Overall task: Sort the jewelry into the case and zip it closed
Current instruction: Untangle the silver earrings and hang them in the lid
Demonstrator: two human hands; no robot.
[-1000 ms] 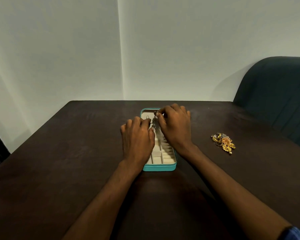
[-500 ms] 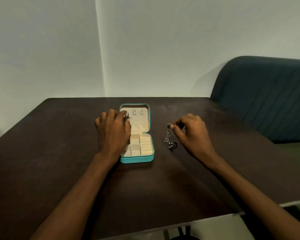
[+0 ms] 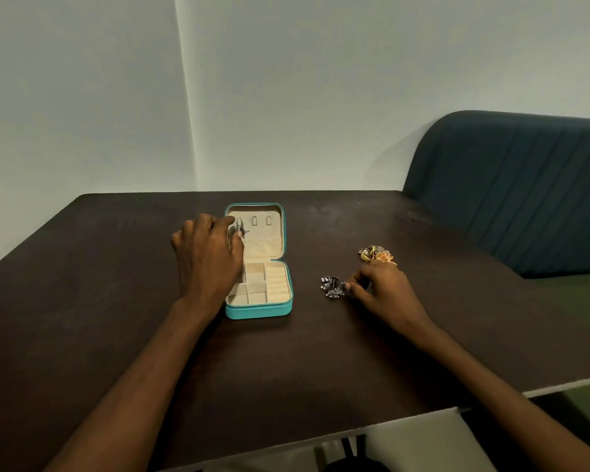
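1. Progress-wise I'd call this early days. The case (image 3: 258,260) lies wide open in the middle of the table (image 3: 82,301), so the zipping is a long way off.

2. Only one piece looks like it's gone in: a small silver earring (image 3: 241,229) hanging at the leftmost of the three hooks in the lid half, around 12 o'clock from the tray half.

3. The left hand (image 3: 206,257) sits over the left edge of the case, fingertips curled right at that earring. Looks like a pinch on it, maybe still seating it on the hook, but that's my guess.

4. The tray half nearest the person has little square slots and a ring-roll strip on the right. Every slot I can see looks bare; the left column is partly hidden by the hand.

5. Still outside: a silver jewelry bunch (image 3: 332,287) on the table at about 3 o'clock from the case, well apart from it. The right hand (image 3: 384,291) has thumb and fingers closed on the right end of that bunch.

6. Also left: a gold jewelry pile (image 3: 375,254) at 12 o'clock from the right hand, just past its knuckles.

7. So most of the sorting plus the closing remains.
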